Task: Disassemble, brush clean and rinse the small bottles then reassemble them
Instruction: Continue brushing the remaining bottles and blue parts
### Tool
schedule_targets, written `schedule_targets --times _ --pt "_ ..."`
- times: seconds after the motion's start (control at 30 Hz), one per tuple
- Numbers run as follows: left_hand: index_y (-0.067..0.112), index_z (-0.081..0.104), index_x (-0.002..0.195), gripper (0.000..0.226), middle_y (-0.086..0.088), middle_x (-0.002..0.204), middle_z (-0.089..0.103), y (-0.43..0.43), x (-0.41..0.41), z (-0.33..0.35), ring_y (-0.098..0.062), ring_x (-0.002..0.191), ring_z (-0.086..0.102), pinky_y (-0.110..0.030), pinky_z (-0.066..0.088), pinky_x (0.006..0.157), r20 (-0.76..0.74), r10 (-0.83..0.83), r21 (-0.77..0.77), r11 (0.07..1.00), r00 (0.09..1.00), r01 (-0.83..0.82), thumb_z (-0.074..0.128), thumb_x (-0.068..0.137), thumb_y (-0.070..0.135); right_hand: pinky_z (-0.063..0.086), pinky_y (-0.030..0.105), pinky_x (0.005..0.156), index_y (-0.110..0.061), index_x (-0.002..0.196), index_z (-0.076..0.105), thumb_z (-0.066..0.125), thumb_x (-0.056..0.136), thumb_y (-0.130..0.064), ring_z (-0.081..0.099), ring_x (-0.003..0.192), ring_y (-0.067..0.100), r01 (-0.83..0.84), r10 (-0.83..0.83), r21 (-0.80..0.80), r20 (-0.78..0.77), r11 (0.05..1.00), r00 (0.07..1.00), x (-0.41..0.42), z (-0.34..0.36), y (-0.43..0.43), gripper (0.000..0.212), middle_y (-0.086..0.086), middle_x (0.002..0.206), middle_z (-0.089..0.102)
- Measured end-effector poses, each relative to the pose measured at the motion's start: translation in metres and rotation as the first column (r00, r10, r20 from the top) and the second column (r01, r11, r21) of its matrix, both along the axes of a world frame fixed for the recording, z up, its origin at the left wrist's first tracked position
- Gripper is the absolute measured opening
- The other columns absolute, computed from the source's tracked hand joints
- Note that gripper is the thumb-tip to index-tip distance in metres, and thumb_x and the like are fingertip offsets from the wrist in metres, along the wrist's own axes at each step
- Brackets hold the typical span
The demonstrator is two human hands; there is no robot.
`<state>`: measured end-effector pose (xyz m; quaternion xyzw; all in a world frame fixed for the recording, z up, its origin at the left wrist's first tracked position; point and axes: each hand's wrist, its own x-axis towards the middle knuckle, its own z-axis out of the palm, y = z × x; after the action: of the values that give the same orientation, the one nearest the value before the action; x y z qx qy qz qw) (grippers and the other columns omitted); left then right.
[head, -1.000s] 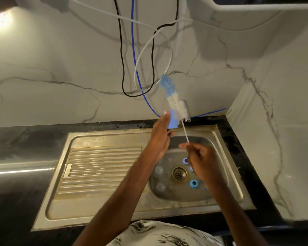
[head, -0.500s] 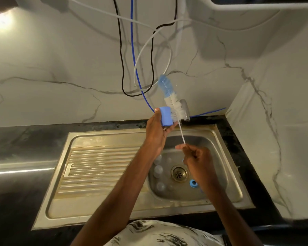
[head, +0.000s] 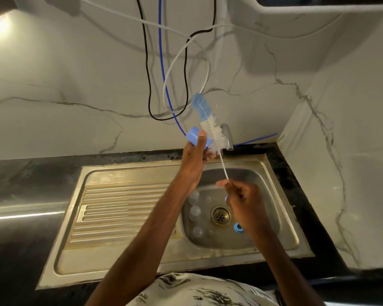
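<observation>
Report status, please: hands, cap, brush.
Left hand grips blue cap. Right hand pinches brush handle. Bristles beside cap, tap close behind.

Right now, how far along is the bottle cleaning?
Disassembly looks done: clear bottle bodies lie loose in the sink, a blue ring apart from them. In hand: the left hand grips a blue cap beside the bristles of the brush, whose wire stem the right hand pinches. Left: no water shows at the tap, so rinsing and reassembly appear undone.
</observation>
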<state>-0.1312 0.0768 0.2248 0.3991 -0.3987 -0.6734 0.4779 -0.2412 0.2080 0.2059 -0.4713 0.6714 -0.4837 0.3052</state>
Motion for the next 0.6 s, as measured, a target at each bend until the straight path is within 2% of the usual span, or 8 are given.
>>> schedule_targets --times 0.07,0.13,0.2,0.27,0.37,0.43,0.53,0.6 --pt "0.002 0.061 0.124 0.038 -0.004 0.103 0.075 -0.007 0.009 -0.004 -0.017 0.091 0.073 -0.030 0.058 0.083 0.042 0.021 -0.015 1.000 0.999 -0.021 0.055 0.104 0.034 0.029 0.025 0.042 -0.022 0.098 0.078 0.056 0.102 -0.016 0.036 0.041 0.011 -0.020 0.020 0.007 0.004 1.000 1.000 -0.001 -0.006 0.006 0.023 0.005 0.049 0.050" --pt "0.000 0.058 0.129 0.042 -0.006 0.107 0.075 -0.007 0.015 -0.008 -0.020 0.096 0.074 -0.029 0.059 0.084 0.073 0.041 -0.027 0.999 0.996 -0.039 0.060 0.102 0.031 0.031 0.027 0.043 -0.023 0.098 0.078 0.057 0.102 -0.016 0.038 0.042 0.014 -0.035 0.035 0.014 -0.006 0.999 0.999 -0.004 -0.008 0.007 0.022 0.009 0.050 0.052" --pt "0.004 0.060 0.127 0.035 -0.004 0.106 0.076 -0.003 0.015 -0.010 -0.021 0.097 0.074 -0.032 0.060 0.085 0.113 -0.008 -0.079 0.997 0.994 0.017 0.059 0.102 0.029 0.035 0.033 0.047 -0.025 0.098 0.077 0.057 0.102 -0.018 0.042 0.046 0.021 -0.029 0.028 0.015 0.012 0.999 1.000 -0.010 -0.005 0.001 0.022 0.022 0.057 0.059" --pt "0.013 0.061 0.127 0.028 -0.004 0.112 0.076 0.001 0.013 -0.011 -0.020 0.103 0.073 -0.035 0.060 0.087 0.121 -0.088 -0.127 0.987 0.989 0.103 0.057 0.104 0.027 0.038 0.037 0.048 -0.027 0.099 0.076 0.057 0.102 -0.020 0.044 0.047 0.026 -0.019 0.019 0.004 0.023 1.000 1.000 -0.015 -0.001 -0.005 0.020 0.026 0.061 0.060" --pt "0.011 0.058 0.134 0.031 -0.011 0.125 0.071 -0.002 0.015 -0.010 -0.026 0.113 0.070 -0.039 0.060 0.091 0.094 -0.109 -0.159 0.980 0.990 0.123 0.055 0.105 0.023 0.043 0.040 0.048 -0.031 0.095 0.076 0.059 0.101 -0.024 0.048 0.046 0.028 -0.020 0.020 -0.009 -0.024 1.000 1.000 -0.016 -0.003 0.000 0.019 0.013 0.054 0.057" --pt "0.002 0.054 0.135 0.034 -0.014 0.124 0.068 -0.009 0.020 -0.012 -0.032 0.117 0.067 -0.035 0.060 0.089 0.099 -0.071 -0.170 0.982 0.993 0.087 0.054 0.106 0.017 0.038 0.036 0.047 -0.031 0.093 0.077 0.059 0.101 -0.024 0.043 0.044 0.022 -0.044 0.043 -0.007 -0.036 0.999 0.998 -0.013 -0.009 0.011 0.020 0.003 0.048 0.050" --pt "-0.002 0.050 0.137 0.038 -0.017 0.128 0.066 -0.013 0.021 -0.021 -0.031 0.118 0.067 -0.040 0.059 0.094 0.214 -0.108 -0.235 0.959 0.971 0.158 0.057 0.104 0.015 0.033 0.029 0.047 -0.025 0.095 0.078 0.059 0.101 -0.022 0.039 0.045 0.013 -0.040 0.040 -0.001 0.003 0.999 0.999 -0.013 -0.011 0.013 0.021 -0.003 0.047 0.045" --pt "0.006 0.051 0.140 0.048 -0.011 0.130 0.067 -0.007 0.019 -0.028 -0.024 0.118 0.066 -0.045 0.055 0.100 0.344 -0.140 -0.308 0.917 0.928 0.252 0.064 0.099 0.027 0.038 0.031 0.048 -0.026 0.096 0.078 0.058 0.102 -0.022 0.044 0.044 0.013 -0.020 0.020 0.001 -0.023 1.000 1.000 -0.018 -0.007 0.004 0.021 0.001 0.047 0.050"
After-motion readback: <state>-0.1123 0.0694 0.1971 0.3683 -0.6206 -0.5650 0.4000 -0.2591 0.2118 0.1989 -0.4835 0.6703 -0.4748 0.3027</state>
